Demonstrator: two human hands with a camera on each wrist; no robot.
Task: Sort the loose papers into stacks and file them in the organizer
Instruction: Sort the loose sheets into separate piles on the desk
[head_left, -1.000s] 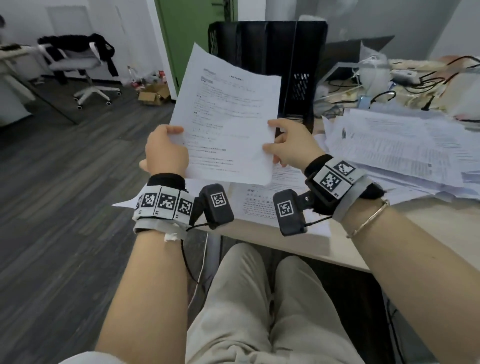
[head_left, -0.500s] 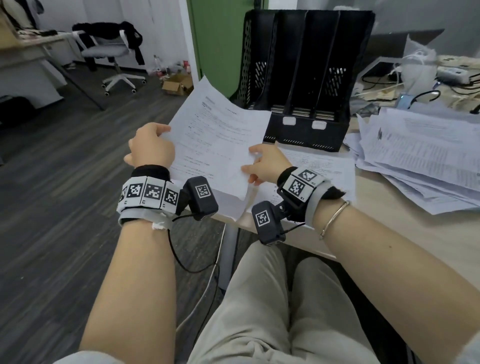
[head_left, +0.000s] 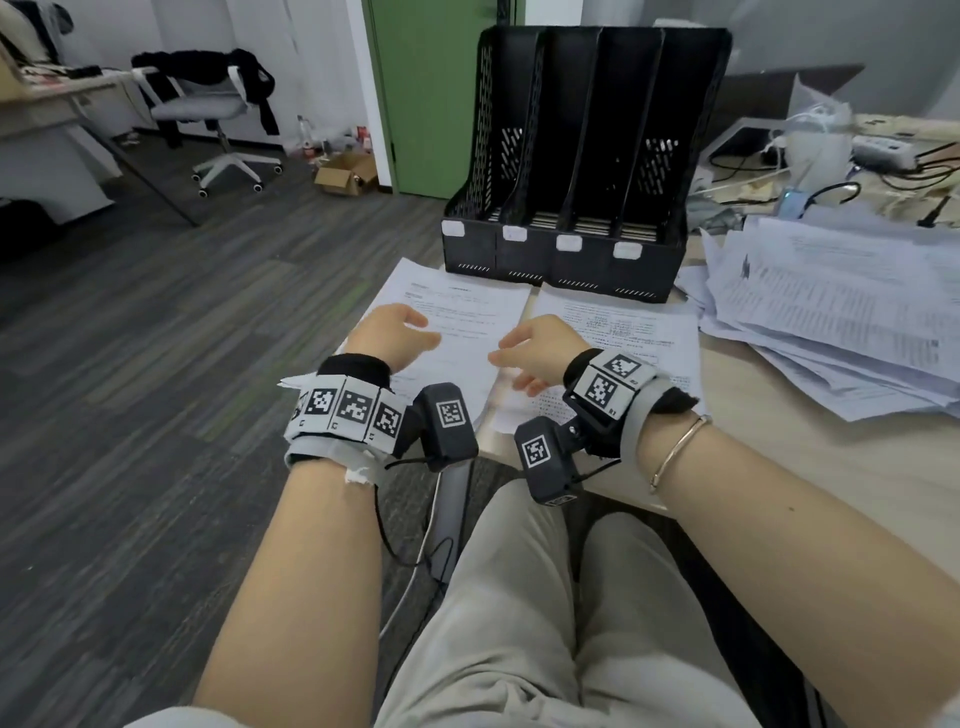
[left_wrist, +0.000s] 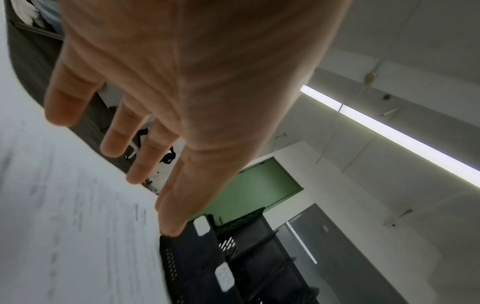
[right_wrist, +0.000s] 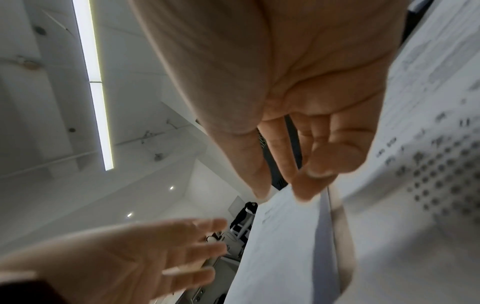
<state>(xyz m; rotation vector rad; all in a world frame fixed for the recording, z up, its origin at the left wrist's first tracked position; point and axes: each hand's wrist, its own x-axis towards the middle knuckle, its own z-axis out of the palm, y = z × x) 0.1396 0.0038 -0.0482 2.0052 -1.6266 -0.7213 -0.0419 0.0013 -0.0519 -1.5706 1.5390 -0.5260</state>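
Note:
A printed sheet (head_left: 462, 317) lies flat at the desk's left corner, in front of the black four-slot organizer (head_left: 582, 156). Beside it on the right lies a second printed stack (head_left: 623, 332). My left hand (head_left: 400, 332) hovers just above the left sheet, fingers straight and spread, holding nothing; the left wrist view shows them (left_wrist: 116, 131) over the paper (left_wrist: 64, 226). My right hand (head_left: 530, 348) hangs between the two stacks with relaxed fingers, empty; in the right wrist view its fingers (right_wrist: 298, 164) are loosely bent above the sheets (right_wrist: 415, 185).
A big untidy heap of loose papers (head_left: 831, 312) covers the desk at the right. Cables, a power strip (head_left: 883, 150) and clutter lie behind it. An office chair (head_left: 208, 109) and a cardboard box (head_left: 345, 174) stand on the floor at the left.
The sheet that both hands held up has been laid flat on the desk's left corner. Both hands let go of it and now hover open above it.

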